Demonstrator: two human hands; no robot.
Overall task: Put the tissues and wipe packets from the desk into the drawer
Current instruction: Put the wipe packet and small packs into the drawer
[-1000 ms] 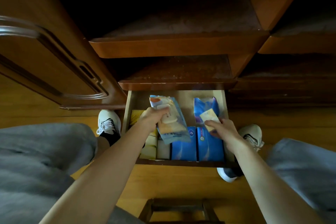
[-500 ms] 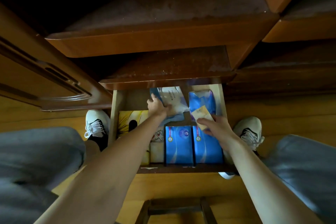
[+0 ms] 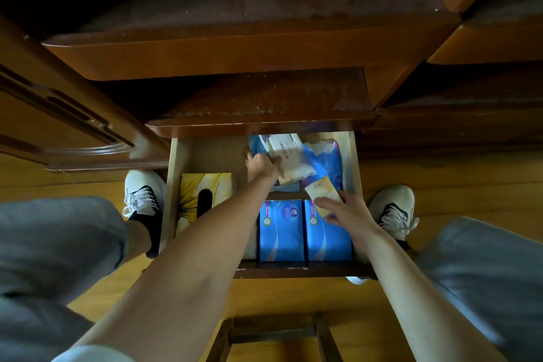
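Two arms of yours reach down into the open drawer [image 3: 354, 161], which stands pulled out between your shoes on the wooden floor [image 3: 293, 300]. Nearest you, at the drawer's front, two blue tissue packs [image 3: 280, 229] lie side by side and touching, with a yellow tissue box [image 3: 205, 194] to their left against the drawer's left wall. Your right hand [image 3: 346, 210] rests over the right blue pack, and its fingers [image 3: 326, 202] lie fairly straight on a small tan wipe packet [image 3: 318, 189], with the thumb under the packet's near edge; the packet tilts up toward the back of the drawer. Farther in, your left hand [image 3: 261, 166] has its fingers curled round a white wipe packet [image 3: 286, 153] with printed text, and holds it at the drawer's back, over a light-blue packet [image 3: 257, 141] whose corner shows behind it. To the right of that, a crumpled blue and purple pack [image 3: 330, 160] lies against the drawer's right wall. Beyond the drawer, the dark wooden worktop [image 3: 264, 97] overhangs the back of the drawer, so what lies under it is hidden.
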